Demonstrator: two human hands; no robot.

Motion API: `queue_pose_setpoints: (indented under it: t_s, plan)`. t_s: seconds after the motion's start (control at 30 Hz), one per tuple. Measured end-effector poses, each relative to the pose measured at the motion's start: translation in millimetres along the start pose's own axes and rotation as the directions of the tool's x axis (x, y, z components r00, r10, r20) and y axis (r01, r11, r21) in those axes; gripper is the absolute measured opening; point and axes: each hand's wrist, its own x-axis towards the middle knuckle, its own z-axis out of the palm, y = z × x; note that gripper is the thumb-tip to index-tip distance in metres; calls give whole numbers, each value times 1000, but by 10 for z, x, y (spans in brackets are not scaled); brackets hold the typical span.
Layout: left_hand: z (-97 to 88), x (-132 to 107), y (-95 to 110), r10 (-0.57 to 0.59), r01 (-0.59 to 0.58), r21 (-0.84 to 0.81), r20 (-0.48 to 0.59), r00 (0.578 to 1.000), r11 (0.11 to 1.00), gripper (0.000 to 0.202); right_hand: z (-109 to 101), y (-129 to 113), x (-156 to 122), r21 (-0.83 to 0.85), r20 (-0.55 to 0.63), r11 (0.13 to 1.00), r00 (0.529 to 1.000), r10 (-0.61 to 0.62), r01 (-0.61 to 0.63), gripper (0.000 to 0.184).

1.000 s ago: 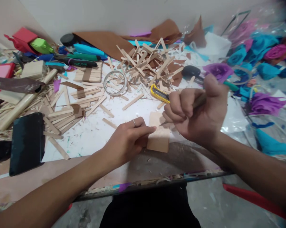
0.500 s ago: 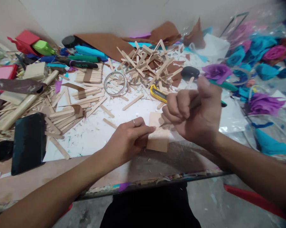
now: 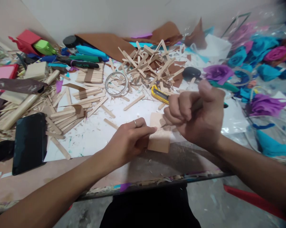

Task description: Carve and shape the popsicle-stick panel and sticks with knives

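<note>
A small flat rectangle of thin pale wood lies near the table's front edge, partly on white paper. My left hand, a ring on one finger, is closed at its left edge, with the index fingertip pressing on top. Over the right side of the wood is my right hand, its fingers curled and thumb raised. It is closed round a slim tool, mostly hidden, whose pointed tip comes down at the wood. Just behind the right hand's fingers lies a yellow and black box cutter.
Behind are a roll of tape and a heap of craft sticks. More sticks and a dark phone lie to the left. Green-handled pliers and crepe-paper flowers are at the right.
The whole view has shifted very slightly. Both hands keep nearly the same pose over the wood, and nothing has been let go.
</note>
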Motion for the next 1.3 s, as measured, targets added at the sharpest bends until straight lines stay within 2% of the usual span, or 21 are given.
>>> queue_pose_setpoints:
  t_s: [0.2,0.4,0.57,0.67,0.73,0.8,0.9,0.97,1.07,1.2,1.3]
  plan:
    - [12,-34,-14,-51,51,-51,11,999,997,31,68,62,-123,-93,-24,995,999,-37,35,68]
    - [50,-27,-24,-49,49,-12,-33,998,999,33,41,126,-201,-335,109,924,981,-159,187,57]
    - [82,-32,-45,-25,26,13,-68,997,1000,24,63,81,-170,-342,297,898,938,-176,277,48]
    - [98,-39,-60,-4,6,29,-81,997,1000,20,109,75,-150,-354,337,883,923,-188,309,46]
    - [91,-33,-58,18,-14,54,-74,997,998,19,136,91,-140,-377,308,887,939,-152,267,49]
    - [70,-21,-45,16,-14,71,-36,999,997,21,147,117,-122,-369,226,917,972,-68,150,53]
    - [31,-4,-20,-28,26,53,36,999,998,28,111,137,-61,-225,53,974,998,14,-2,61]
    - [13,2,-10,-36,33,51,54,998,998,31,51,121,1,-90,23,995,999,45,-43,66]
    - [0,10,1,-37,32,85,63,997,996,32,-55,72,83,31,131,998,990,53,-58,73]
    - [-9,25,25,-50,45,73,63,997,996,31,-98,58,83,22,317,997,947,57,-68,74]
    - [-9,22,27,-60,57,43,79,995,997,31,-22,96,21,34,283,997,958,52,-64,72]
